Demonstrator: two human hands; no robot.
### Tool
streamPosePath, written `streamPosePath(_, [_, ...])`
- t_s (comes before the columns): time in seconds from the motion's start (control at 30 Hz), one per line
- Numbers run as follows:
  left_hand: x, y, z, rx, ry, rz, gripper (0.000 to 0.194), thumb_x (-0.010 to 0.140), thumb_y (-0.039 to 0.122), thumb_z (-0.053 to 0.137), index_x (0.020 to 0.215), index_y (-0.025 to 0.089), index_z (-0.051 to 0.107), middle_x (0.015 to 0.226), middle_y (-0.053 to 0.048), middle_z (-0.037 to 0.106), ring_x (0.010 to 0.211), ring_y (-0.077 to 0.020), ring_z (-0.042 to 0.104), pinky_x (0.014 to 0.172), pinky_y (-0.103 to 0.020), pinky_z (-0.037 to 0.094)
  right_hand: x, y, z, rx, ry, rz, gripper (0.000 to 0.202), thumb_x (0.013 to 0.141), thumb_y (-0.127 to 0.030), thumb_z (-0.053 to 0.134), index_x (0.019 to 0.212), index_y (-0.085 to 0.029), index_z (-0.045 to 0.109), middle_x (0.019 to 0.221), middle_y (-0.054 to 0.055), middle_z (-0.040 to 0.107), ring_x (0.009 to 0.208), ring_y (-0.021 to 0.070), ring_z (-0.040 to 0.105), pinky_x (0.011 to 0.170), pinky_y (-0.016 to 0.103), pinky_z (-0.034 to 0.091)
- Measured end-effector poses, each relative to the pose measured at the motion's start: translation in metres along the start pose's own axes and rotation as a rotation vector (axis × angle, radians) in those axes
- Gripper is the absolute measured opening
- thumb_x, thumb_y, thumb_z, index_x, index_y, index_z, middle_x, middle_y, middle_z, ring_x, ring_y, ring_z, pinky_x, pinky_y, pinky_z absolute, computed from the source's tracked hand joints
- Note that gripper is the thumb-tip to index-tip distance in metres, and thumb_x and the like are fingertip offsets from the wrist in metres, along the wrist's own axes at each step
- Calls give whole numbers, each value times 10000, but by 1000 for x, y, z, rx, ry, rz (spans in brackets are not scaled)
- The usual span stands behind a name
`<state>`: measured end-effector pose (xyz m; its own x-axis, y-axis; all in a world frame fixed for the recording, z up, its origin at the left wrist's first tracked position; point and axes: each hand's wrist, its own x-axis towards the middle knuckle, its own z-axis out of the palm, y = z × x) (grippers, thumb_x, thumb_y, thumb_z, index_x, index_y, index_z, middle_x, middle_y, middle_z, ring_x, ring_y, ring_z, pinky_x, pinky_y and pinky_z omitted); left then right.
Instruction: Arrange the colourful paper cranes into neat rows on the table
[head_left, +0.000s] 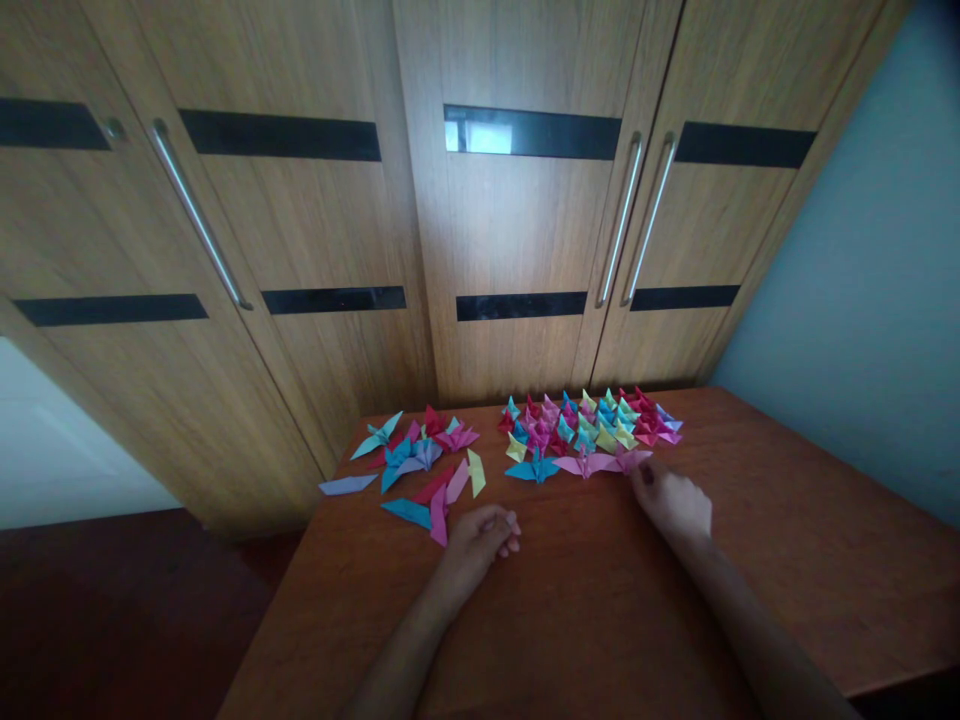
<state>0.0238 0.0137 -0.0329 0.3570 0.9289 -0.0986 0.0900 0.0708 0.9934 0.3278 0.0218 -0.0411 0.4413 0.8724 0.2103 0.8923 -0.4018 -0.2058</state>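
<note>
Left hand (480, 540) loosely curled on table (600, 620); right hand (673, 503) touching pink crane (630, 459)

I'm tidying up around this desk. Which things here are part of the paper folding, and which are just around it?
In use:
right hand, fingertips at a pink paper crane
neat group of cranes
loose pile of cranes
left hand, curled on the table beside that pile

Just around:
wooden wardrobe
blue wall
</note>
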Motion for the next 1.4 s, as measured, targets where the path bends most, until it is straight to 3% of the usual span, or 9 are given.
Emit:
streamPosePath(0.13, [-1, 1, 1, 3, 15, -2, 328, 783, 462, 542, 717, 150, 624, 606, -23, 621, 547, -116, 520, 501, -207, 341, -14, -16, 0, 98, 22, -24, 321, 877, -446, 414, 920, -225, 644, 779, 74, 684, 636, 188, 628, 493, 231, 298])
streamPosePath(0.37, [3, 1, -14, -9, 139, 81, 276, 786, 429, 536, 765, 161, 597, 639, -9, 611, 543, -113, 513, 486, -200, 336, -53, -80, 13, 386, -115, -394, 217, 876, -324, 447, 774, -230, 613, 684, -9, 647, 620, 131, 591, 542, 212, 319])
streamPosePath(0.5, [3, 9, -48, 157, 336, 183, 279, 810, 449, 503, 777, 185, 585, 708, -11, 620, 615, -146, 552, 545, -225, 391, -66, -95, 17, 396, -170, -487, 190, 868, -272, 455, 753, -222, 598, 713, -10, 648, 649, 127, 587, 558, 210, 320])
streamPosePath(0.6, [-1, 14, -85, 547, 543, 232, 234, 829, 398, 480, 840, 204, 610, 836, -28, 652, 801, -196, 600, 725, -276, 431, -68, -94, 18, 405, -174, -518, 172, 858, -244, 462, 751, -216, 593, 736, -5, 647, 677, 127, 586, 584, 211, 331])
streamPosePath(0.7, [-7, 16, -121, 940, 734, 99, 235, 832, 373, 460, 903, 206, 611, 916, -59, 662, 843, -240, 614, 724, -310, 429, -68, -92, 18, 418, -160, -536, 162, 851, -229, 469, 742, -217, 588, 729, -7, 640, 678, 127, 581, 591, 211, 334])
streamPosePath(0.77, [-9, 16, -138, 1043, 772, 0, 259, 841, 384, 444, 934, 201, 601, 948, -76, 666, 859, -259, 623, 699, -314, 432, -69, -92, 18, 414, -146, -550, 156, 849, -228, 476, 735, -218, 582, 738, -6, 641, 682, 128, 579, 593, 210, 333])
streamPosePath(0.9, [-5, 13, -154, 1062, 709, -88, 298, 853, 405, 429, 983, 189, 589, 946, -92, 684, 889, -273, 636, 704, -317, 440, -69, -93, 18, 406, -158, -554, 162, 856, -237, 469, 735, -213, 575, 742, -2, 636, 701, 132, 579, 614, 214, 339])
streamPosePath(1.17, [12, -5, -161, 844, 690, -40, 274, 790, 310, 508, 1001, 162, 603, 897, -72, 706, 819, -222, 665, 708, -277, 468, -69, -92, 18, 420, -147, -567, 165, 857, -231, 454, 737, -214, 566, 745, -4, 627, 705, 134, 569, 628, 223, 341])
streamPosePath(1.4, [-6, 3, -165, 718, 845, -42, 300, 770, 351, 522, 977, 164, 632, 805, -57, 717, 760, -230, 670, 643, -280, 484, -69, -93, 19, 419, -169, -550, 163, 854, -232, 461, 739, -211, 574, 756, 8, 638, 707, 133, 565, 616, 220, 328])
